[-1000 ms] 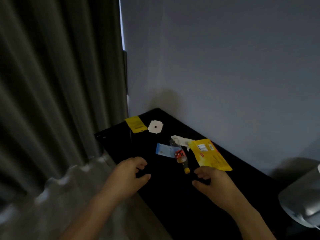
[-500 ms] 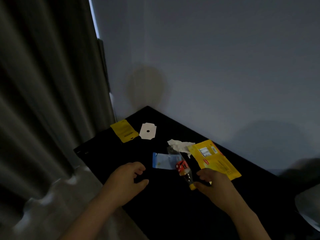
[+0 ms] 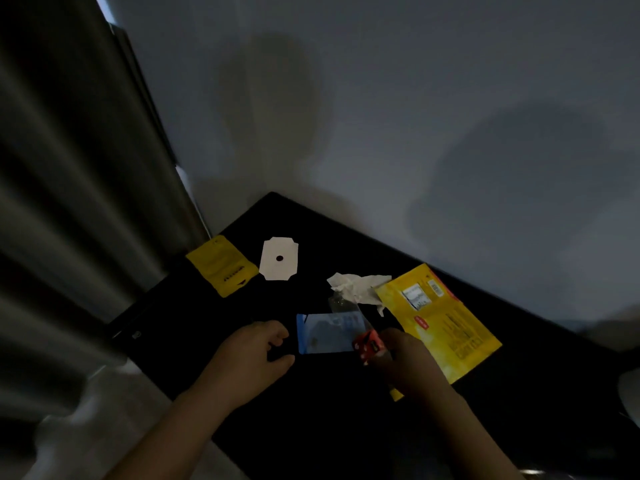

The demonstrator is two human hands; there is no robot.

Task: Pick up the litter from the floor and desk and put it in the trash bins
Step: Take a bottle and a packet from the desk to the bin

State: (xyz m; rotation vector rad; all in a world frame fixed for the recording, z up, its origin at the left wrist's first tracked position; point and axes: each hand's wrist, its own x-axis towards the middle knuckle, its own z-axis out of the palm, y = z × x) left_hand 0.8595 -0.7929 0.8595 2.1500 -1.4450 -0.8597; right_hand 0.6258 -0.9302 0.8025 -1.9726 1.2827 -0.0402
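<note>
On the black desk [image 3: 311, 427] my right hand [image 3: 408, 365] has fingers curled round the small red-labelled clear plastic bottle [image 3: 369, 344], left hand [image 3: 249, 355] loose & empty; lifting it fast could drag the crumpled white tissue [image 3: 356, 287] lying vs its far end off the edge.

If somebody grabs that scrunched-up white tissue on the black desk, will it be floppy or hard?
Probably floppy: the scrunched-up white tissue is full of soft creases, so it should squash easily. It looks thin, so likely very light. Its ragged, flattish heap seems unlikely to roll.
</note>
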